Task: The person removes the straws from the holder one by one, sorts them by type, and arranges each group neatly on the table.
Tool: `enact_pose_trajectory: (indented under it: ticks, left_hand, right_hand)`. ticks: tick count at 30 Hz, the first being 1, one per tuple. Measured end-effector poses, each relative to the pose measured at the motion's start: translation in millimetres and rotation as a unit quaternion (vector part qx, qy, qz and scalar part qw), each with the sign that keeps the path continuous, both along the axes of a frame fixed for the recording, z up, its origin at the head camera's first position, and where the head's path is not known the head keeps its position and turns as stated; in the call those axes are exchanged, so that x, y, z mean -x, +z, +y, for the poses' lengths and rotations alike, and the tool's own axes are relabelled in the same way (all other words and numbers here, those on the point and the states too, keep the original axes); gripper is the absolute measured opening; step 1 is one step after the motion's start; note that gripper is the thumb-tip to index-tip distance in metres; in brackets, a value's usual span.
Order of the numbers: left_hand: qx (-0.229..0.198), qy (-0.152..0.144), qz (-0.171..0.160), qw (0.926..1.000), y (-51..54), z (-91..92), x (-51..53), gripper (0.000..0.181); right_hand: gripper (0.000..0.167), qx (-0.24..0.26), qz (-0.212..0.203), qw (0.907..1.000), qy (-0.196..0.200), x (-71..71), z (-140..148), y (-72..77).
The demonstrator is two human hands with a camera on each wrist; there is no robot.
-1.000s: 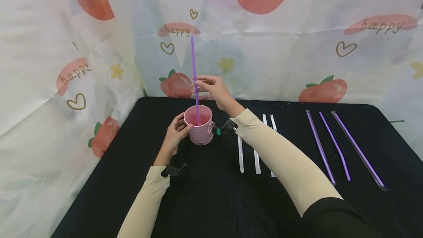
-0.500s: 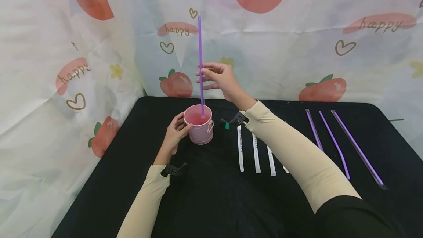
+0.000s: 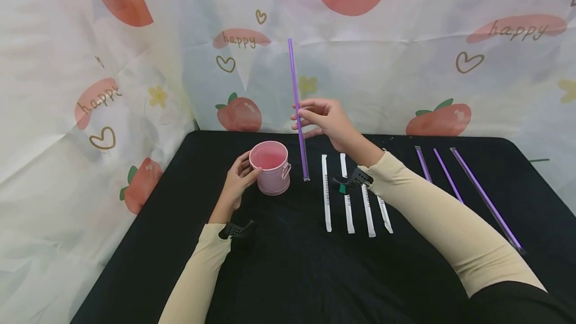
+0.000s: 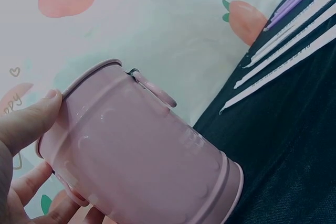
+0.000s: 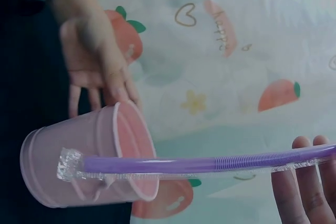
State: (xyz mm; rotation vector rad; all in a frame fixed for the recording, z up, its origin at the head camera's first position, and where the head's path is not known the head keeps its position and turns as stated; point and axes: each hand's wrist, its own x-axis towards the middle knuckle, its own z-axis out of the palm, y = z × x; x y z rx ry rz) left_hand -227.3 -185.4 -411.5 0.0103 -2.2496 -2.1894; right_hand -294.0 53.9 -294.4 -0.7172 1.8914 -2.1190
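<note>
A small pink metal bucket [image 3: 274,183] with side handles stands upright on the black-covered table. My left hand [image 3: 237,184] grips it from the left, thumb at the rim and fingers round the far side. To the right of the bucket, apart from it, my right hand [image 3: 330,120] pinches a long purple drinking straw [image 3: 295,81] about its middle. It hangs nearly upright, its lower end level with the bucket's side. In the right wrist view that straw [image 5: 157,165] shows a clear wrapper with a crimped end and a ribbed bendy section.
Several slim white printed paper sleeves [image 3: 326,199] lie side by side right of the bucket, partly under the right forearm. Three purple straws [image 3: 486,199] lie farther right, partly hidden by the sleeve. A fruit-printed curtain [image 3: 360,64] hangs behind the table.
My right hand has drawn the straw up out of the bucket, then carried it right and lower beside it. My left hand keeps its place on the bucket.
</note>
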Motion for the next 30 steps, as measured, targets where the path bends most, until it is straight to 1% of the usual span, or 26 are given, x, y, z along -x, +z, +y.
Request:
enact_pose_trajectory:
  ticks: [3, 7, 14, 21, 26, 30]
  left_hand:
    - [0.002, 0.006, 0.004, 1.0, -10.3, -2.7, 5.2, 0.062]
    - [0.006, 0.014, 0.011, 0.9998, -26.1, -6.4, 13.3, 0.061]
    - [0.009, 0.011, 0.014, 0.9998, -24.7, -7.8, 12.7, 0.061]
    - [0.0, 0.01, 0.008, 0.9999, -23.3, -9.8, 14.1, 0.061]
    - [0.002, 0.002, 0.003, 1.0, -23.9, -10.1, 14.6, 0.063]
    - [0.003, 0.001, -0.001, 1.0, -24.7, -9.4, 14.5, 0.064]
  right_hand:
    - [0.014, -0.014, -0.004, 0.9999, 0.0, -5.4, 11.9, -1.7]
    - [0.015, -0.027, -0.009, 0.9996, -0.001, -13.6, 28.9, -4.5]
    - [0.016, -0.046, 0.0, 0.999, 0.003, -25.6, 65.7, -11.0]
    - [0.017, -0.041, 0.008, 0.9991, -0.008, -33.3, 100.8, -12.4]
    - [0.02, -0.067, 0.02, 0.9972, -0.026, -39.6, 126.0, -12.5]
    - [0.022, -0.088, 0.035, 0.9948, -0.038, -42.9, 148.2, -13.3]
